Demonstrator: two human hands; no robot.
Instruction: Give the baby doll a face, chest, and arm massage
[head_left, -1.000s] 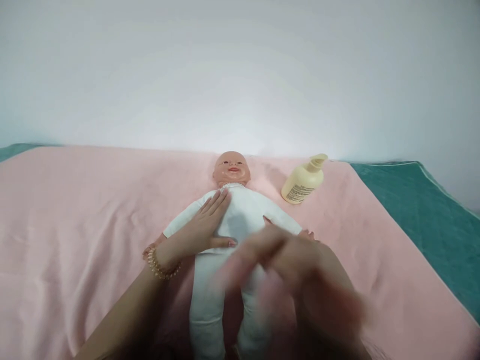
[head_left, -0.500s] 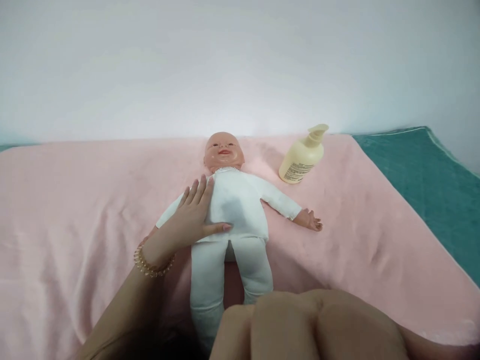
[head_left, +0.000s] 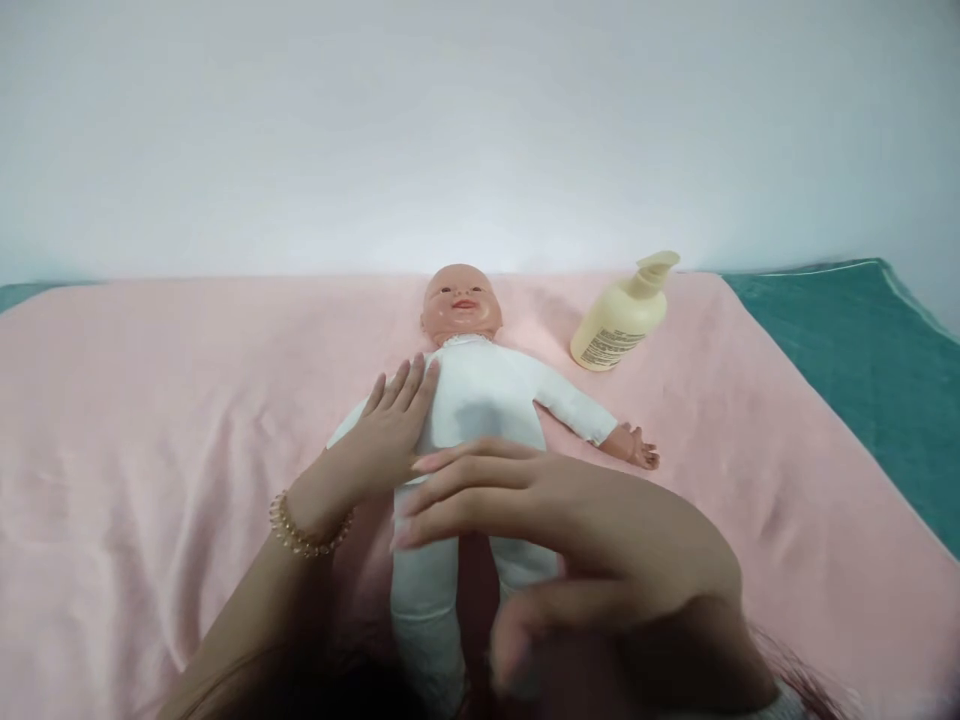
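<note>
A baby doll [head_left: 495,385] with a white cloth body lies face up on the pink blanket [head_left: 187,380], its head toward the wall. My left hand [head_left: 390,425] rests flat on the left side of the doll's chest, fingers stretched toward its head. A beaded bracelet [head_left: 307,525] circles that wrist. Nearer the camera, my right hand [head_left: 540,520] hovers over the doll's lower belly and legs, fingers stretched to the left and thumb apart, slightly blurred. Nothing shows in its grasp. It hides part of the doll's trunk and legs, where a greyish patch shows on the belly.
A pale yellow pump bottle [head_left: 619,320] stands upright on the blanket, right of the doll's head. Green cloth [head_left: 847,350] shows beyond the blanket's right edge. A white wall [head_left: 480,130] rises behind.
My right hand has moved up and forward from the bottom edge, opening from curled fingers to stretched ones. My left hand stays on the doll's chest. The whole view has shifted slightly.
</note>
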